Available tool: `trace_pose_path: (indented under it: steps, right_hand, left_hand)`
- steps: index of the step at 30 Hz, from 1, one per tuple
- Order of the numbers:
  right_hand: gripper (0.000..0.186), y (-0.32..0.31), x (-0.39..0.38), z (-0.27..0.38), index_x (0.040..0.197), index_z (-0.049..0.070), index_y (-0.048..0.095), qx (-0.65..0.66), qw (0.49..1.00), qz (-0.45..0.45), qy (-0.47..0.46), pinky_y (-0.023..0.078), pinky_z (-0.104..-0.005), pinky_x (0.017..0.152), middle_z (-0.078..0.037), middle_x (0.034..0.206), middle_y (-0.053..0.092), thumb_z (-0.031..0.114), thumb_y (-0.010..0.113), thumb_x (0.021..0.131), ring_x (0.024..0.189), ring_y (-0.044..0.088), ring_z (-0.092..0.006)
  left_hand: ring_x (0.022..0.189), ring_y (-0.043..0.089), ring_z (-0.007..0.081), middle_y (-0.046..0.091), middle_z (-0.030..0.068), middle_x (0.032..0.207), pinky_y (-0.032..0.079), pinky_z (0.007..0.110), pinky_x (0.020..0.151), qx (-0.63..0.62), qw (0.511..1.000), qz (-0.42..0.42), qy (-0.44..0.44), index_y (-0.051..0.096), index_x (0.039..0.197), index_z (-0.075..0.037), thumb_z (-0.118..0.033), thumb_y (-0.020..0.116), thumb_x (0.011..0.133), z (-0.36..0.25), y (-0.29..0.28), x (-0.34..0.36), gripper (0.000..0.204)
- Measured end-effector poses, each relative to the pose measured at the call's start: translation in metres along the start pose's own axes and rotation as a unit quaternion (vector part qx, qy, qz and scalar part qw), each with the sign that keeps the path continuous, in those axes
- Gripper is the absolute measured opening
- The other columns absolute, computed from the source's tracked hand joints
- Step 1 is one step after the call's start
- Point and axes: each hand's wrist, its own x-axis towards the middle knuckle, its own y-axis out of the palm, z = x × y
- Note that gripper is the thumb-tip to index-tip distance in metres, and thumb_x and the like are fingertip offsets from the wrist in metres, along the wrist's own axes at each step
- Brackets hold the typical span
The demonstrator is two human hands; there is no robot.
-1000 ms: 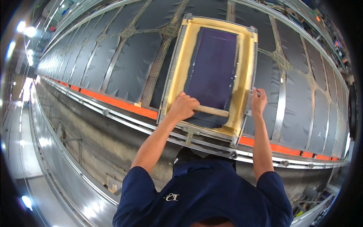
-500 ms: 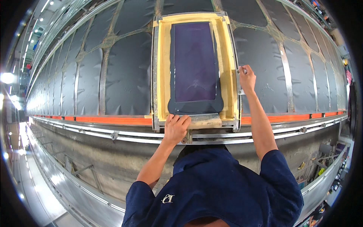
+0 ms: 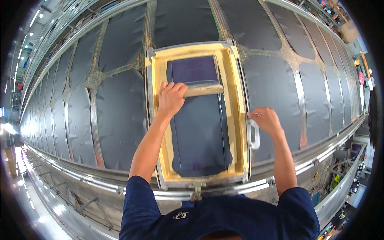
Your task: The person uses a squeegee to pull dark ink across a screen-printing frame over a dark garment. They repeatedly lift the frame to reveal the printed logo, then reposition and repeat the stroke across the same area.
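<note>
My left hand (image 3: 171, 97) grips a wooden squeegee (image 3: 204, 89) lying crosswise over the upper part of a screen-printing frame (image 3: 237, 160). The frame has a metal border and yellow-coated inner margins. Above the squeegee its screen shows purple (image 3: 193, 68); below, dark grey-blue ink (image 3: 198, 136) covers it. My right hand (image 3: 264, 120) has curled fingers at the frame's right edge, just above a pale metal handle (image 3: 253, 138); what they hold, if anything, is hidden.
Under the frame runs a long table (image 3: 120, 124) laid with dark panels in rows, parted by narrow strips. A metal rail (image 3: 108, 184) follows the near edge, with a walkway below. Shelving with assorted items (image 3: 340, 16) stands at the far right.
My left hand has drawn the squeegee toward me, then pushed it away up the screen, darkening the lower part. My right hand and the frame now appear lower in the shifted view.
</note>
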Motion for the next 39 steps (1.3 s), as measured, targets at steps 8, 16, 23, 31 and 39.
trace_pose_path:
  steps: [8, 16, 23, 31, 39]
  right_hand:
    - [0.061, -0.069, 0.167, 0.121, 0.129, 0.007, 0.067, 0.004, 0.938, -0.077, -0.338, 0.052, -0.0422, 0.099, -0.017, 0.12, 0.07, 0.043, 0.081, 0.083, 0.113, 0.065, -0.034]
    - [0.041, -0.049, 0.267, 0.189, 0.114, 0.008, 0.074, -0.162, 0.952, 0.075, -0.249, 0.056, -0.0447, 0.083, -0.014, 0.095, 0.076, 0.029, 0.085, 0.081, 0.093, 0.072, -0.0332]
    - [0.034, -0.033, 0.249, 0.183, 0.108, 0.008, 0.077, -0.15, 0.961, 0.057, -0.225, 0.056, -0.0445, 0.082, -0.015, 0.092, 0.076, 0.024, 0.085, 0.079, 0.092, 0.072, -0.0345]
    - [0.033, 0.013, 0.094, 0.151, 0.105, 0.01, 0.077, -0.163, 0.951, 0.052, -0.257, 0.056, -0.0438, 0.082, -0.015, 0.09, 0.075, 0.029, 0.085, 0.079, 0.09, 0.072, -0.0348]
    - [0.02, 0.083, -0.097, 0.088, 0.092, 0.013, 0.075, -0.17, 0.935, 0.055, -0.307, 0.053, -0.0432, 0.081, -0.009, 0.076, 0.071, 0.021, 0.084, 0.076, 0.078, 0.068, -0.0294]
  left_hand:
    - [0.079, 0.069, 0.0273, 0.073, 0.0045, 0.078, 0.045, 0.04, 0.085, -0.054, 0.996, 0.057, -0.042, 0.077, 0.089, -0.012, -0.028, 0.086, 0.075, 0.047, -0.015, 0.128, 0.023]
    - [0.077, 0.072, 0.0323, 0.074, 0.0114, 0.076, 0.054, 0.043, 0.073, -0.097, 0.97, 0.184, -0.13, 0.08, 0.101, -0.014, -0.036, 0.09, 0.067, 0.084, -0.008, 0.187, 0.043]
    - [0.082, 0.073, 0.0319, 0.074, 0.0107, 0.078, 0.056, 0.043, 0.077, -0.093, 0.967, 0.202, -0.126, 0.079, 0.097, -0.014, -0.036, 0.089, 0.066, 0.075, -0.006, 0.169, 0.039]
    - [0.085, 0.071, 0.0326, 0.074, 0.0112, 0.082, 0.051, 0.043, 0.086, -0.086, 0.974, 0.189, -0.086, 0.079, 0.095, -0.017, -0.037, 0.087, 0.071, -0.008, -0.042, 0.031, 0.032]
    - [0.08, 0.068, 0.0244, 0.072, 0.0033, 0.081, 0.042, 0.043, 0.086, -0.1, 0.978, 0.171, -0.063, 0.076, 0.088, -0.016, -0.035, 0.083, 0.078, -0.126, -0.074, -0.15, 0.022]
